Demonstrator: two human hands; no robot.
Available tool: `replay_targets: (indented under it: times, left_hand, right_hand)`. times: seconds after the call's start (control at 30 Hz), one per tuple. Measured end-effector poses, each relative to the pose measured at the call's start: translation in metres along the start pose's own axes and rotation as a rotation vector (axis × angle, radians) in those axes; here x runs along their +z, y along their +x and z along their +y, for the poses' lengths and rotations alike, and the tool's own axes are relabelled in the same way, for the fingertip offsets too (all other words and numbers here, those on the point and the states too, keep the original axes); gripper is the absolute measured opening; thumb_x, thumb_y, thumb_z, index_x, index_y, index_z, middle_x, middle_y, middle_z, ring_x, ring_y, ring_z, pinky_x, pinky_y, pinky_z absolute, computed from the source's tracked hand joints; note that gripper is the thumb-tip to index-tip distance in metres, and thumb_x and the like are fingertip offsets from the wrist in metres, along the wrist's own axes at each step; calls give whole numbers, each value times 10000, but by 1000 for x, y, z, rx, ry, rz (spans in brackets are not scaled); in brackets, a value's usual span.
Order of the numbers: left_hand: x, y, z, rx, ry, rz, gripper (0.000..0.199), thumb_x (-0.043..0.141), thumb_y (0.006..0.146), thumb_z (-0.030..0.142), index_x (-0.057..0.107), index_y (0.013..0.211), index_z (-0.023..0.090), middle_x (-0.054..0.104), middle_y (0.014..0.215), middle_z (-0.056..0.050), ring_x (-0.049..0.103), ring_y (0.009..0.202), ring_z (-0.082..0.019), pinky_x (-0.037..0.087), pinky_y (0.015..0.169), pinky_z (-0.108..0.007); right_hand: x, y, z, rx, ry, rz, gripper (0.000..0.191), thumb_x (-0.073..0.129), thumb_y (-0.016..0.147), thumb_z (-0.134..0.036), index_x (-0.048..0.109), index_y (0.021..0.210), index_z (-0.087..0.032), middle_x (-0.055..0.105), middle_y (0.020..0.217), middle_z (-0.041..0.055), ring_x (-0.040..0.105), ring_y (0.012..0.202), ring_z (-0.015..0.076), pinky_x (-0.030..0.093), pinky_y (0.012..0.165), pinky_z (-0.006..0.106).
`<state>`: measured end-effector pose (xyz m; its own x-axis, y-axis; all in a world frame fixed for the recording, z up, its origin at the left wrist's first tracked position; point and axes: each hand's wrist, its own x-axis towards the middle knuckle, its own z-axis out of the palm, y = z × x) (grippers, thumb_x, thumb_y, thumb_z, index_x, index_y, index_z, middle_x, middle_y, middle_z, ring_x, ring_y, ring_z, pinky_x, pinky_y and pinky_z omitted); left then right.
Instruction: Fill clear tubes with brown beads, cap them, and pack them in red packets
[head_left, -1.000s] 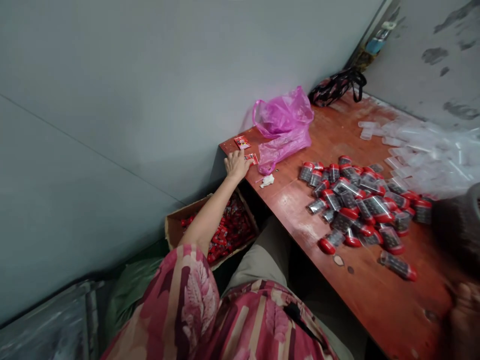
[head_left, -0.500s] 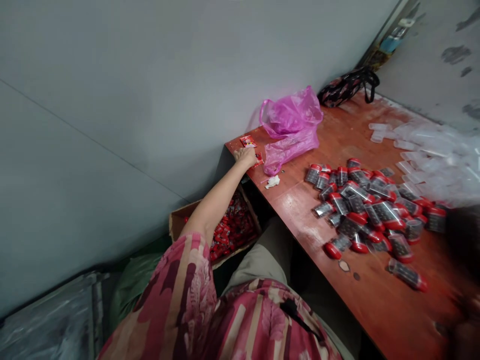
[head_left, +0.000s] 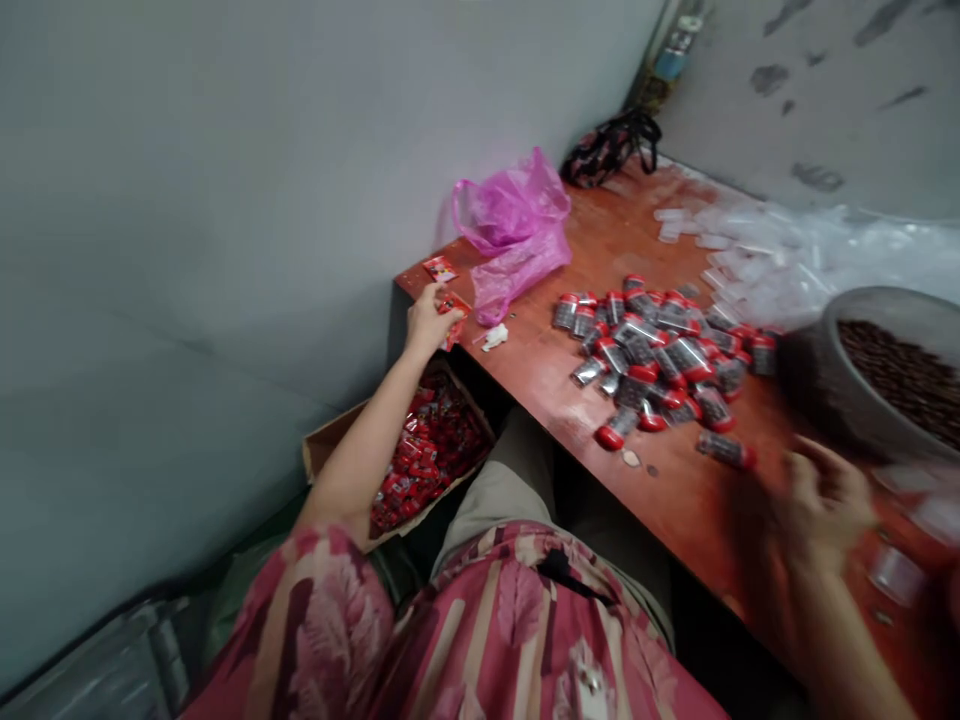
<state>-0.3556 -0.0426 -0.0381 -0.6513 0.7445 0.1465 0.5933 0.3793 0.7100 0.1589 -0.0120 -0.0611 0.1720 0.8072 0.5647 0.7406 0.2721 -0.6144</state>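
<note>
One red packet (head_left: 455, 302) was in the person's left grip (head_left: 427, 322), close to the left end of the worktop (head_left: 675, 490). The left grip was pinched on it, with the thumb on the near side and the pointing finger on the far side. The red packet looked flat, thin and light, so it would likely bend with ease, and its shiny skin might slip. A soft pinch at the rim seemed best, as a hard squeeze could crush what was inside. The other packet (head_left: 440, 268) lay flat just beyond it, good to lift by a corner.

The near edge of the worktop ran from the left down to the near right. Under its left end sat a box (head_left: 326, 445) full of red bits (head_left: 424, 450), so a dropped packet might fall in. The grey wall (head_left: 225, 200) gave a stop on the far left. A pink bag (head_left: 517, 215) lay just right of the packets, and its thin skin could snag. Between the white scrap (head_left: 495, 337) and the jars (head_left: 664, 350) was some room to move. The right grip (head_left: 832, 500) was curled near the tub (head_left: 810, 370) on the right, but too blurry to tell if it held anything
</note>
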Motion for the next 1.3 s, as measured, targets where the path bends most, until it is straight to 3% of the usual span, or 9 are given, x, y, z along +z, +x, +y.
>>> replay_targets:
  times: [0.1,0.17,0.33,0.53,0.7,0.87,0.97,1.1,1.3]
  left_hand:
    - [20,-43,12,40,-213,-190,607,709,685,271,541,1264,200,656,806,13,619,729,-151,496,749,-281]
    - [41,-72,29,53,-271,-279,631,698,694,276,525,1296,200,649,770,20,613,708,-145,494,743,-275]
    - [81,-119,82,11,-9,-339,680,652,774,348,425,1405,233,705,876,-25,654,852,-219,491,784,-323]
    - [89,-138,100,145,224,-326,696,559,879,366,272,1485,181,652,1195,-143,633,1043,-277,482,837,-343]
    - [74,-150,77,313,193,-304,610,489,919,418,366,1426,103,630,1231,-184,596,1117,-277,470,925,-360]
    - [65,-153,49,492,100,-178,426,487,927,355,536,1292,142,559,1360,-135,453,1309,-255,372,1088,-401]
    - [63,-139,39,512,179,-123,375,458,938,347,580,1250,179,576,1344,-99,434,1314,-256,344,1099,-417]
    - [58,-94,29,300,410,-39,405,424,945,343,533,1320,234,574,1305,-107,483,1204,-265,394,986,-403]
    - [59,-55,21,262,469,-88,347,376,956,362,654,1149,284,594,1231,-77,480,1140,-260,352,979,-410]
  right_hand:
    - [20,-22,-38,-423,18,-465,354,548,888,-393,627,1173,-198,641,1214,154,597,1142,298,468,971,492]
    - [38,-34,-63,-740,-70,-677,401,549,898,-407,588,1246,-214,575,1336,144,471,1300,313,380,1062,528]
    - [77,-29,-79,-1003,-270,-856,488,521,924,-394,451,1395,-290,431,1487,80,275,1425,323,192,1133,602]
    - [80,2,-44,-964,-265,-825,449,495,938,-289,466,1385,-261,426,1487,73,287,1426,290,148,1150,589]
    - [70,4,-30,-868,-256,-744,412,479,941,-253,504,1351,-239,478,1448,96,335,1403,307,206,1125,620]
    - [52,-16,-52,-812,-164,-645,389,516,924,-248,532,1312,-221,499,1424,138,396,1369,302,289,1108,589]
    - [46,-33,-72,-781,-56,-632,434,512,921,-211,489,1352,-257,487,1437,123,423,1354,286,331,1104,562]
    - [48,-51,-87,-768,76,-627,503,547,898,-188,451,1385,-268,465,1454,126,454,1331,291,407,1070,530]
    - [59,-64,-79,-694,117,-634,431,542,903,-218,521,1332,-254,464,1455,122,496,1294,294,453,1044,501]
